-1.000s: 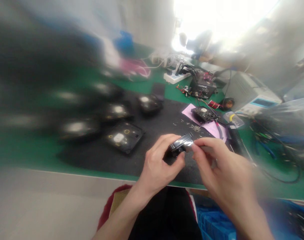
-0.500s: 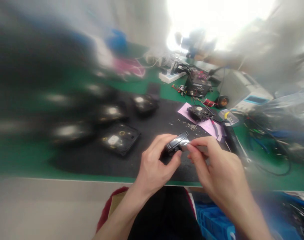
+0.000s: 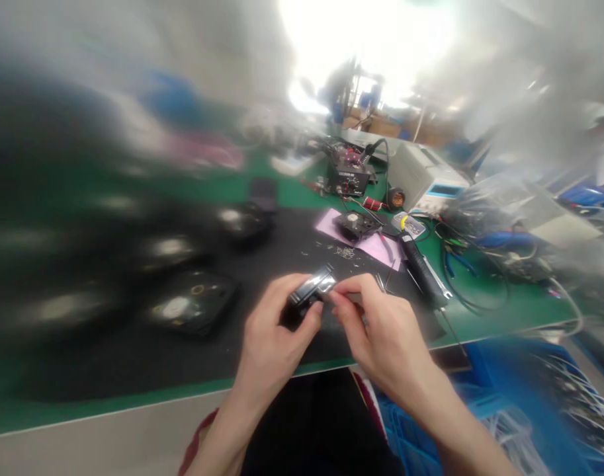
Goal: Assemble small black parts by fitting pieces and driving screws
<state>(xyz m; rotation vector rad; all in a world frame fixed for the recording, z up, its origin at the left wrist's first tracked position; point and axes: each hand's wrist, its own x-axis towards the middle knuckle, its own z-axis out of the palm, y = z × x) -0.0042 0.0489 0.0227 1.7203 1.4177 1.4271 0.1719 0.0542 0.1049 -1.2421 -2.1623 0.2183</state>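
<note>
My left hand (image 3: 272,330) is closed around a small black plastic housing (image 3: 306,289), which it holds tilted over the dark mat (image 3: 262,344). A shiny, silvery piece like tape or film (image 3: 326,283) lies at the housing's right end. The thumb and forefinger of my right hand (image 3: 388,327) pinch the edge of that shiny piece. Its exact kind is hard to make out. On the mat behind my hands is a scatter of small screws or pins (image 3: 346,252). A black unit with a round light centre (image 3: 355,225) rests on pink paper (image 3: 381,249).
Blurred black units (image 3: 197,304) stand on the left of the mat. To the right lie a black-handled screwdriver (image 3: 423,271), a wrench (image 3: 438,277) and tangled cables. A black control box (image 3: 348,180) and a grey instrument (image 3: 425,178) stand behind. Blue crates (image 3: 415,430) sit below the table edge.
The view has swung to the right, so the bench things appear farther left. Both hands keep the same hold on the black housing and the shiny piece.
</note>
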